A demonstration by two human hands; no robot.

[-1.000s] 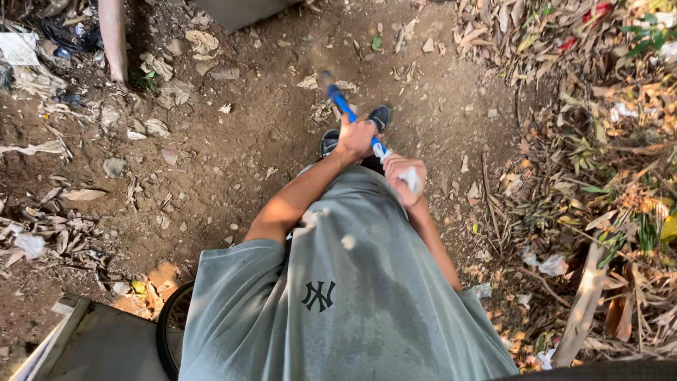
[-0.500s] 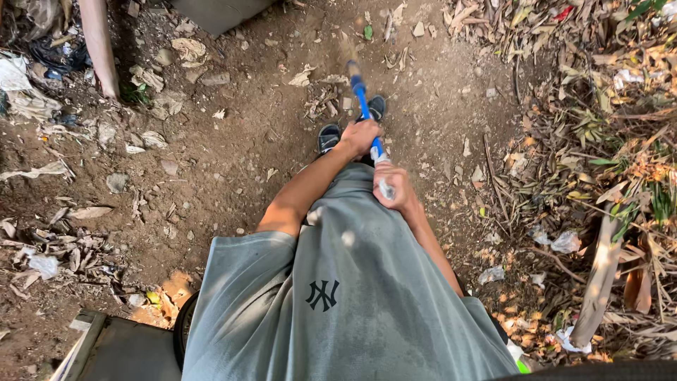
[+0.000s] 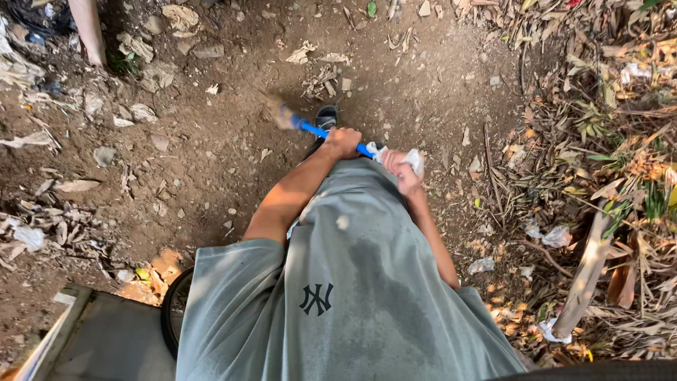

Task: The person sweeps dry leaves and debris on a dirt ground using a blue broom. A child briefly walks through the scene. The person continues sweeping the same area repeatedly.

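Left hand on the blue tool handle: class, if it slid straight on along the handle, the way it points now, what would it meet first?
The left hand would probably first meet the tool's blurred head, further up the blue handle. Beyond lies bare dirt ground. Depth is unclear, and the head is too blurred to identify.

Blue-handled tool (image 3: 310,128) head blurred

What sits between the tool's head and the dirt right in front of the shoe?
Nothing visible. Both hands, left and right, grip the blue handle; its blurred head is over bare dirt left of the shoe. Only small scattered leaves lie nearby.
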